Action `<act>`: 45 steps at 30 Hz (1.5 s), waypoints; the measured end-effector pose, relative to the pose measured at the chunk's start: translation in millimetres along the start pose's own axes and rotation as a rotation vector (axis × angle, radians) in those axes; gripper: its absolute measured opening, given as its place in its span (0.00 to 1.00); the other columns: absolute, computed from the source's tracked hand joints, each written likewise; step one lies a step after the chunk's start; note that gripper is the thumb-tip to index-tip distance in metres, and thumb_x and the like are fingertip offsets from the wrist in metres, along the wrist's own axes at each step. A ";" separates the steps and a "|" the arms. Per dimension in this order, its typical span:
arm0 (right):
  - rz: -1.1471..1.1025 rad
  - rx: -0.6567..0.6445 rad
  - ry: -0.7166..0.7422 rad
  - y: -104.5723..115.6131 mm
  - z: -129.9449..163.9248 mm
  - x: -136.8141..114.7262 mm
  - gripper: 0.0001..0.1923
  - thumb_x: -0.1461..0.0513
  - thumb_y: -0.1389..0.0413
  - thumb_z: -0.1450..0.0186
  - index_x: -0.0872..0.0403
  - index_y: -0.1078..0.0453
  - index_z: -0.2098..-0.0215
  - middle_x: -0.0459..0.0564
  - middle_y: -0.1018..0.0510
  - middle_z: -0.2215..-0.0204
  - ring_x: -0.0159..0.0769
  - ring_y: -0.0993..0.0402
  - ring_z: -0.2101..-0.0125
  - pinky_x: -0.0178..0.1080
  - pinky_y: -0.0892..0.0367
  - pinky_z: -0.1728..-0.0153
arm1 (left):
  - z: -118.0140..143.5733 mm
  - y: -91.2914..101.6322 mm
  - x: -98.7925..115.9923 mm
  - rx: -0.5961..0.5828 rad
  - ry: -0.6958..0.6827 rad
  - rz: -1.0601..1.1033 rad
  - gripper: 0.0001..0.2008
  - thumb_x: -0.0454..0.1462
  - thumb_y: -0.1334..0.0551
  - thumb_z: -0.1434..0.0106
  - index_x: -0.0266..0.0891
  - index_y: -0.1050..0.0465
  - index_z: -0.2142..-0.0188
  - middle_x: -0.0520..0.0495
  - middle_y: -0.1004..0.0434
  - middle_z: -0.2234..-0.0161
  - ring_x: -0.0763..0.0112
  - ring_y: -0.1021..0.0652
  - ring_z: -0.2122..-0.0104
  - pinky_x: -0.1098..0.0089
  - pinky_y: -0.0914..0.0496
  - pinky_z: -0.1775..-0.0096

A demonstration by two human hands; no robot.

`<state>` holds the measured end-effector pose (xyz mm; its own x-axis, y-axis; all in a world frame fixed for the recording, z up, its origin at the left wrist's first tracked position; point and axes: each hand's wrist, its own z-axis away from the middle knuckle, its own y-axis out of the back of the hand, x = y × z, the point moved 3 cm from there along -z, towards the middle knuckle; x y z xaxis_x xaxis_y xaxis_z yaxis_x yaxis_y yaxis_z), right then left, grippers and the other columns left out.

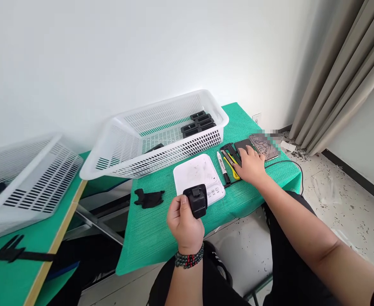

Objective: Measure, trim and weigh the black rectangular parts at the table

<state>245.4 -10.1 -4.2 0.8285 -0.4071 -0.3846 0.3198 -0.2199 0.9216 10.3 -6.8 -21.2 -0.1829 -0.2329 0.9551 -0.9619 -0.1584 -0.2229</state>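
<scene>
My left hand is closed on a black moulded plastic part, held up in front of the near edge of a white kitchen scale. My right hand reaches across to the table's right side, its fingers stretched over a flat black object and next to a yellow utility knife. Whether its fingertips grip anything is not clear. A black-and-white marker pen lies between the scale and the knife, with a black caliper close by. A dark patterned tablet-like slab is beyond the right hand.
A white plastic basket with several black parts stands against the wall. Another basket is on the left table. A black glove-like cloth lies left of the scale. A black cable runs off the right edge; shavings litter the floor.
</scene>
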 end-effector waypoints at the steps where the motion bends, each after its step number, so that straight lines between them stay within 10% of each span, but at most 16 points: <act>1: 0.005 -0.002 0.001 -0.5 1.1 -2.0 0.32 0.54 0.46 0.31 0.55 0.39 0.31 0.66 0.41 0.28 0.59 0.38 0.34 0.59 0.46 0.38 | 0.1 -0.2 0.1 -0.001 -0.005 0.002 0.26 0.59 0.30 0.45 0.40 0.31 0.73 0.54 0.38 0.76 0.74 0.35 0.76 0.73 0.36 0.74; 22: -0.211 -0.064 0.428 -7.9 29.1 -43.2 0.20 0.61 0.47 0.28 0.56 0.31 0.39 0.61 0.29 0.36 0.50 0.32 0.37 0.50 0.30 0.46 | 1.4 6.4 -4.0 -0.069 -0.028 -0.126 0.24 0.57 0.35 0.37 0.40 0.32 0.73 0.53 0.37 0.76 0.72 0.34 0.74 0.72 0.37 0.71; 45: -0.539 -0.324 0.755 -6.2 48.9 -56.3 0.07 0.63 0.47 0.29 0.56 0.27 0.60 0.52 0.17 0.65 0.37 0.24 0.67 0.36 0.35 0.65 | 6.1 -0.7 10.9 -0.126 -0.180 -0.334 0.27 0.60 0.41 0.34 0.39 0.29 0.72 0.51 0.30 0.76 0.71 0.30 0.75 0.72 0.34 0.73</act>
<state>174.3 -29.2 9.2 0.5750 0.3746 -0.7274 0.7584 0.0896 0.6456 10.2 -15.1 -11.8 0.1718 -0.3550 0.9189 -0.9819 -0.1373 0.1306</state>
